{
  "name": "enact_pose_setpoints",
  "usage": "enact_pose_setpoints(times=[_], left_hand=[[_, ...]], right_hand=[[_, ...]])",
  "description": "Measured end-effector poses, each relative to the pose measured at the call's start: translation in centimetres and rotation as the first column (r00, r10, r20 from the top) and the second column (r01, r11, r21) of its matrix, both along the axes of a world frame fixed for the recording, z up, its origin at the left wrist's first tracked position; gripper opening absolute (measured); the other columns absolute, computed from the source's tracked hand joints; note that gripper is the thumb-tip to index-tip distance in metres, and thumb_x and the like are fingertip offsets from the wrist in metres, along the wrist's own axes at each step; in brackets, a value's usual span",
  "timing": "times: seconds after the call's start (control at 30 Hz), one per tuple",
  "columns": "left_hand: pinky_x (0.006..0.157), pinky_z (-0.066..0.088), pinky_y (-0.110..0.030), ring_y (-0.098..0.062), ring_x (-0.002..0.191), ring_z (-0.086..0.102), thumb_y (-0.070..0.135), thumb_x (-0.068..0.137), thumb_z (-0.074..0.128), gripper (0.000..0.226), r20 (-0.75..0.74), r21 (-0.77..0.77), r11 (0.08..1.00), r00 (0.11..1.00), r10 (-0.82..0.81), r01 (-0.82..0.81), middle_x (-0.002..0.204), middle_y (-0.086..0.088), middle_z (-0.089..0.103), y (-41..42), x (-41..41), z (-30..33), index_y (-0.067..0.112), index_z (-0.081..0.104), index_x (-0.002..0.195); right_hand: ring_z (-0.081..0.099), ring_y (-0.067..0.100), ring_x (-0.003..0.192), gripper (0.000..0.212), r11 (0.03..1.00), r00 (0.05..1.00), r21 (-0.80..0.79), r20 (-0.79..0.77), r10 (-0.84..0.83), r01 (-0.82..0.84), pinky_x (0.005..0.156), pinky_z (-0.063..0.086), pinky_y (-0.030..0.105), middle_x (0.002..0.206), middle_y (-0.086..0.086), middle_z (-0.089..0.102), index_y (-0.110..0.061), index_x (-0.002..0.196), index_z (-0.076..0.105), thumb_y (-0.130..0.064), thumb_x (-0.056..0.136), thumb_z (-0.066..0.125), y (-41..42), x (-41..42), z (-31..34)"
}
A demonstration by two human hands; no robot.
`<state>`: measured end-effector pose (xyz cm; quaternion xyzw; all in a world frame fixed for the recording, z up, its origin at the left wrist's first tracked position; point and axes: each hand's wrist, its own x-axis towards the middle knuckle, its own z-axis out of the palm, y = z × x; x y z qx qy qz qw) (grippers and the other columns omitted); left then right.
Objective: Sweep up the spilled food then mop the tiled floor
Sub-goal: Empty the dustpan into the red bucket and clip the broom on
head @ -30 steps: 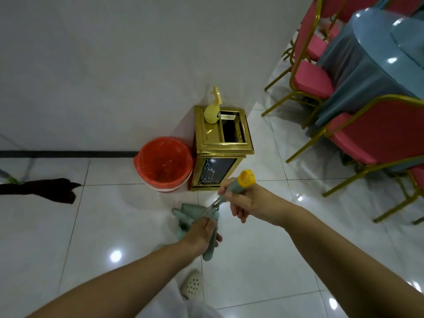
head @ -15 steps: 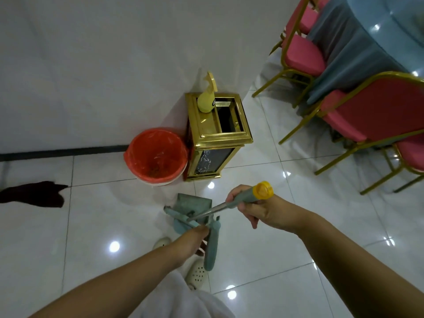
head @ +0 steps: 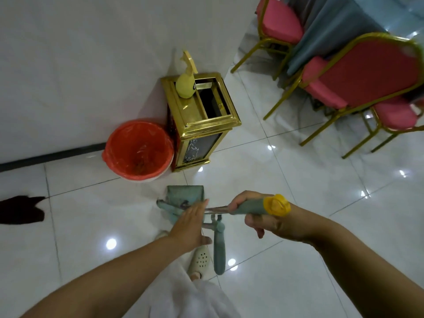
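The right hand (head: 270, 216) is gripping the yellow-capped handle (head: 254, 207) of the dustpan (head: 185, 196) standing just before the red-lined bin (head: 137, 150), the left hand (head: 190, 226) is resting flat-fingered on its shaft, suggesting sweeping is ending and mopping is remaining.

Teal dustpan (head: 185, 195) sits on white tiled floor (head: 263, 180), apparently empty.

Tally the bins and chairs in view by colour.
Orange-lined bin: 1
Gold bin: 1
Red chairs, gold frames: 3
Total: 5
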<state>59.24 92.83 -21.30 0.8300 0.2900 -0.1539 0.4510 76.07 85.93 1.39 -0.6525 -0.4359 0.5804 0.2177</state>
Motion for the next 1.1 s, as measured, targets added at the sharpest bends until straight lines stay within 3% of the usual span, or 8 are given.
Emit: enact_pose_setpoints(times=[0.13,0.3,0.43,0.63,0.8,0.93,1.03,1.1], left_hand=[[0.114,0.030,-0.037,-0.018,0.138,0.031,0.036,0.071,0.078,0.098,0.135,0.000,1.000,0.991,0.004,-0.004,0.149,0.003,0.033,-0.1,1.3,-0.4,0.027,0.017,0.147],[0.104,0.040,-0.028,-0.015,0.125,0.046,0.028,0.072,0.077,0.079,0.173,0.011,1.000,0.985,0.007,-0.009,0.134,0.005,0.049,0.1,2.5,-1.1,0.026,0.034,0.139],[0.081,0.047,-0.018,-0.010,0.097,0.059,0.030,0.070,0.078,0.048,0.249,-0.011,1.000,0.968,-0.013,0.016,0.107,0.010,0.060,0.6,2.5,-1.4,0.029,0.052,0.110],[0.076,0.053,-0.030,-0.014,0.087,0.062,0.031,0.072,0.073,0.033,0.292,-0.016,0.997,0.953,0.076,-0.074,0.094,0.007,0.064,0.5,1.8,-2.2,0.024,0.057,0.100],[0.092,0.050,-0.049,-0.036,0.107,0.060,0.041,0.073,0.061,0.029,0.327,0.011,0.978,0.925,0.194,-0.209,0.117,-0.020,0.062,0.3,2.5,-2.9,0.026,0.063,0.098],[0.080,0.057,-0.032,-0.010,0.089,0.065,0.034,0.078,0.071,0.024,0.221,-0.136,0.937,0.912,0.347,-0.323,0.091,0.008,0.067,0.7,3.0,-3.8,0.029,0.059,0.099],[0.077,0.056,-0.023,-0.012,0.092,0.066,0.040,0.078,0.070,0.022,0.244,-0.152,0.931,0.900,0.360,-0.332,0.083,0.017,0.064,1.2,3.1,-3.7,0.033,0.056,0.094],[0.079,0.058,-0.028,-0.014,0.093,0.066,0.046,0.076,0.068,0.023,0.296,-0.070,0.941,0.894,0.336,-0.331,0.084,0.015,0.064,1.4,3.1,-3.6,0.034,0.056,0.092]], right_hand=[[0.050,0.001,0.063,0.033,0.999,0.997,-0.006,-0.050,-0.052,0.051,0.062,0.048,0.031,0.076,-0.025,0.058,0.004,0.119,0.052,-0.007,0.088,0.052,-0.6,0.1,0.9],[0.050,0.011,0.064,0.035,0.990,0.988,-0.037,-0.068,-0.137,0.135,0.066,0.046,0.031,0.069,-0.021,0.056,-0.002,0.118,0.054,-0.014,0.084,0.052,-1.7,0.5,1.7],[0.050,0.010,0.064,0.035,0.986,0.982,-0.061,-0.094,-0.161,0.156,0.066,0.047,0.030,0.072,-0.022,0.057,-0.006,0.117,0.054,-0.015,0.084,0.054,-2.0,0.7,1.6],[0.052,0.000,0.067,0.031,0.990,0.986,0.010,-0.082,-0.142,0.144,0.062,0.049,0.022,0.084,-0.023,0.061,-0.010,0.116,0.059,-0.009,0.085,0.054,-0.5,0.3,0.9],[0.054,0.002,0.070,0.024,0.967,0.977,0.144,-0.062,-0.202,0.209,0.056,0.048,0.021,0.093,-0.015,0.062,-0.013,0.110,0.061,-0.009,0.086,0.058,1.1,-0.1,-0.4],[0.054,0.003,0.069,0.022,0.947,0.964,0.183,-0.037,-0.261,0.264,0.056,0.049,0.023,0.090,-0.013,0.062,-0.016,0.109,0.062,-0.016,0.087,0.060,2.0,0.2,-1.4],[0.055,0.003,0.069,0.021,0.935,0.960,0.223,-0.029,-0.277,0.277,0.056,0.049,0.021,0.091,-0.015,0.063,-0.015,0.108,0.062,-0.012,0.087,0.059,2.4,0.2,-1.8],[0.056,0.004,0.071,0.020,0.924,0.954,0.241,-0.033,-0.298,0.297,0.056,0.050,0.021,0.093,-0.008,0.064,-0.014,0.106,0.063,-0.010,0.086,0.059,2.6,0.0,-1.9]])
